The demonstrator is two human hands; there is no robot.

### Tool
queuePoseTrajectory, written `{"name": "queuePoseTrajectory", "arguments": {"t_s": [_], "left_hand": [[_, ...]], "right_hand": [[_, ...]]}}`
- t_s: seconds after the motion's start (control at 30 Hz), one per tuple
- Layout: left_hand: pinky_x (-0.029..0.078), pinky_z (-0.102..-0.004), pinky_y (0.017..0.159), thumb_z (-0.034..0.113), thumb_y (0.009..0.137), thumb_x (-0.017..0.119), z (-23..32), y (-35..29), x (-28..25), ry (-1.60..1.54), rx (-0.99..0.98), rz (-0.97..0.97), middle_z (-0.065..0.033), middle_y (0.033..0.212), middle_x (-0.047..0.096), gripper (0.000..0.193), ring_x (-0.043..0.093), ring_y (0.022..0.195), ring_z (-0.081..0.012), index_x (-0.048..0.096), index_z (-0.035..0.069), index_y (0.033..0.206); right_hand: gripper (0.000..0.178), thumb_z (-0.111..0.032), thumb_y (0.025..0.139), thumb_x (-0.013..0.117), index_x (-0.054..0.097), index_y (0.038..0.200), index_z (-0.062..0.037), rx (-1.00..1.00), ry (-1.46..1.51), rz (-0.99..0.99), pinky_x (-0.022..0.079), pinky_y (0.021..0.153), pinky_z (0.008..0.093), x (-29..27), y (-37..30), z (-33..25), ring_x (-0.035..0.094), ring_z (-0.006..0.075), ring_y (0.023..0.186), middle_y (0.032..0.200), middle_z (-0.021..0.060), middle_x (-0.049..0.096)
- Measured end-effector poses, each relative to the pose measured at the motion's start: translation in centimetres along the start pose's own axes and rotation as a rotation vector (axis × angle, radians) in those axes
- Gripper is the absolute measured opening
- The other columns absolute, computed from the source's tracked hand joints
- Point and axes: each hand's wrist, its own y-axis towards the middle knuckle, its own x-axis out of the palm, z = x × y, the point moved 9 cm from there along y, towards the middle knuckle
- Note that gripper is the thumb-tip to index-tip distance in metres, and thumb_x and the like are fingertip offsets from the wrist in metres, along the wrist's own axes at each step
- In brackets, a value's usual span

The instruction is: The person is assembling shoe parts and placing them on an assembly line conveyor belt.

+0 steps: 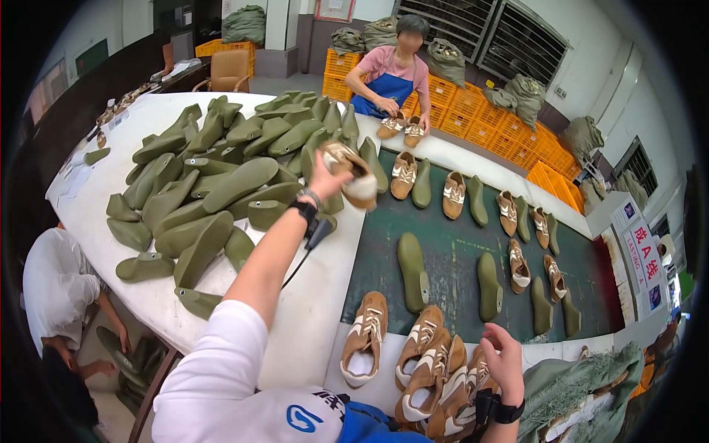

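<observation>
My left hand (328,181) grips a brown and white sneaker (357,184), held up over the front edge of the pile of green shoe lasts (244,184). My right hand (504,360) hovers beside several brown sneakers (425,384) bunched at the near table edge. Its fingers are loosely curved and apart, with nothing visible in them. A single brown sneaker (365,340) stands left of that bunch. On the dark green belt (454,244), sneakers and green lasts lie in rows, among them a last (412,273) in the near row.
Across the table a person in a blue apron (395,85) handles two sneakers. Another person in white (63,280) reaches into lasts at the lower left. Orange crates (484,118) line the far wall. A green sack (591,391) lies at the near right.
</observation>
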Motion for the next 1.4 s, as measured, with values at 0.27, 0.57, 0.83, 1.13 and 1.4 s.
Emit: {"name": "queuePoseTrajectory", "arguments": {"t_s": [0.27, 0.57, 0.83, 1.13, 1.4], "left_hand": [[0.042, -0.0386, 0.094, 0.015, 0.072, 0.062, -0.5, -5.1, 10.7, 0.373, 0.289, -0.327, -0.0184, 0.112, 0.056, 0.042, 0.051, 0.109, -0.0341, 0.055, 0.002, 0.111], [0.044, -0.0379, 0.090, 0.010, 0.076, 0.062, 13.3, -35.7, 23.5, -0.074, 0.717, -1.225, -0.0163, 0.108, 0.057, 0.035, 0.053, 0.104, -0.0323, 0.055, 0.000, 0.109], [0.042, -0.0405, 0.088, 0.015, 0.074, 0.063, 15.9, -47.1, 26.5, -0.103, 0.835, -1.424, -0.0165, 0.108, 0.053, 0.039, 0.050, 0.102, -0.0328, 0.057, 0.003, 0.111], [0.042, -0.0407, 0.090, 0.022, 0.075, 0.065, 15.2, -44.9, 25.5, 0.096, 0.946, -1.364, -0.0152, 0.113, 0.053, 0.040, 0.050, 0.106, -0.0323, 0.058, 0.008, 0.112], [0.034, -0.0405, 0.102, 0.026, 0.069, 0.074, 30.4, -36.8, 17.2, -0.123, 0.941, -0.666, -0.0197, 0.130, 0.043, 0.073, 0.041, 0.122, -0.0347, 0.039, 0.004, 0.129]], "right_hand": [[0.039, -0.023, 0.072, 0.067, 0.061, 0.107, -0.0086, 0.220, -0.527, -0.084, 0.049, 0.076, 0.0427, -1.1, -2.0, 6.7, 0.060, 0.0346, 0.089, 0.095, 0.0169, 0.064], [0.063, -0.018, 0.064, 0.074, 0.049, 0.121, -0.0086, 0.585, -0.512, 0.013, 0.048, 0.082, 0.0427, -1.1, -12.6, 14.2, 0.056, 0.0375, 0.099, 0.127, 0.0184, 0.045], [0.073, -0.021, 0.067, 0.074, 0.042, 0.130, -0.0063, 0.832, -0.374, 0.097, 0.048, 0.081, 0.0412, -0.2, -15.6, 17.6, 0.060, 0.0378, 0.095, 0.100, 0.0226, 0.063], [0.033, -0.010, 0.083, 0.063, 0.052, 0.113, -0.0001, 0.156, 0.087, 0.864, 0.046, 0.077, 0.0283, -14.1, -12.2, 2.8, 0.059, 0.0149, 0.087, 0.099, 0.0074, 0.063], [0.039, -0.014, 0.089, 0.058, 0.045, 0.123, 0.0009, -0.037, 0.834, 0.738, 0.043, 0.086, 0.0276, -11.3, -5.9, 2.6, 0.054, 0.0138, 0.099, 0.116, 0.0075, 0.055]]}}
